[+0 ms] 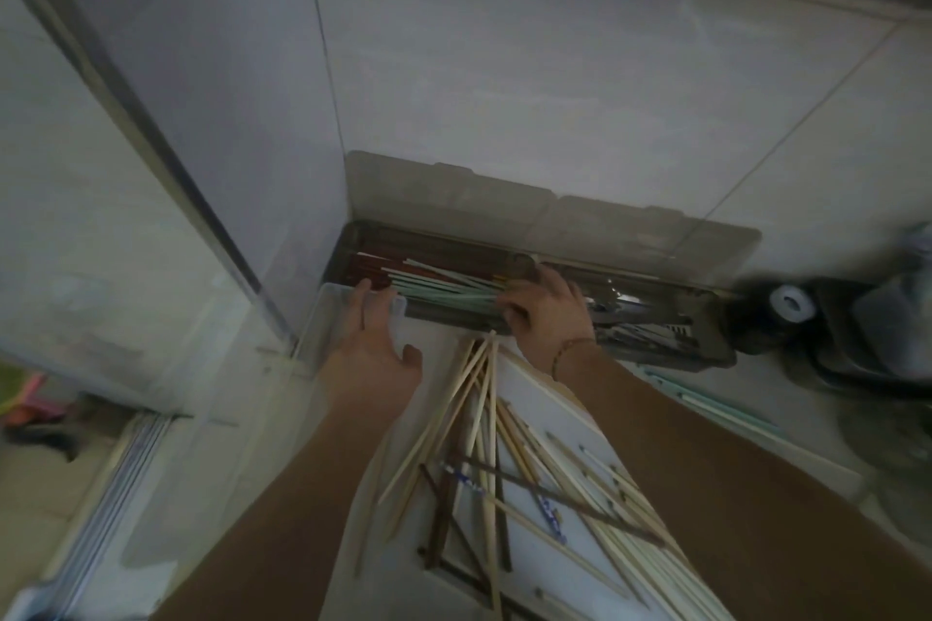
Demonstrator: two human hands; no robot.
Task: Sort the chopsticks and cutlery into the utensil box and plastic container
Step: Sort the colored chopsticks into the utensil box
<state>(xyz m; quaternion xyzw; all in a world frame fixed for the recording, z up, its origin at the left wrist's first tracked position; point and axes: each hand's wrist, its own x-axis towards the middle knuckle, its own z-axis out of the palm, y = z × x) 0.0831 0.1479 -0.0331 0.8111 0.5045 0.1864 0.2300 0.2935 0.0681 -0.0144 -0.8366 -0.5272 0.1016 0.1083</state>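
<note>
I see my right hand point(542, 313) gripping a bundle of pale green chopsticks point(444, 290) inside the long dark utensil box point(671, 343) against the wall. My left hand point(375, 333), fingers straight, rests on the clear plastic container's point(323, 318) far rim. Loose wooden chopsticks point(504, 459) lie in the container.

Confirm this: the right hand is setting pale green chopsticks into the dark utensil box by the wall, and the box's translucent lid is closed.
Not quite. The head view shows the translucent lid open, leaning back against the tiled wall. The rest holds: the right hand is setting pale green chopsticks into the dark utensil box by the wall.
</note>
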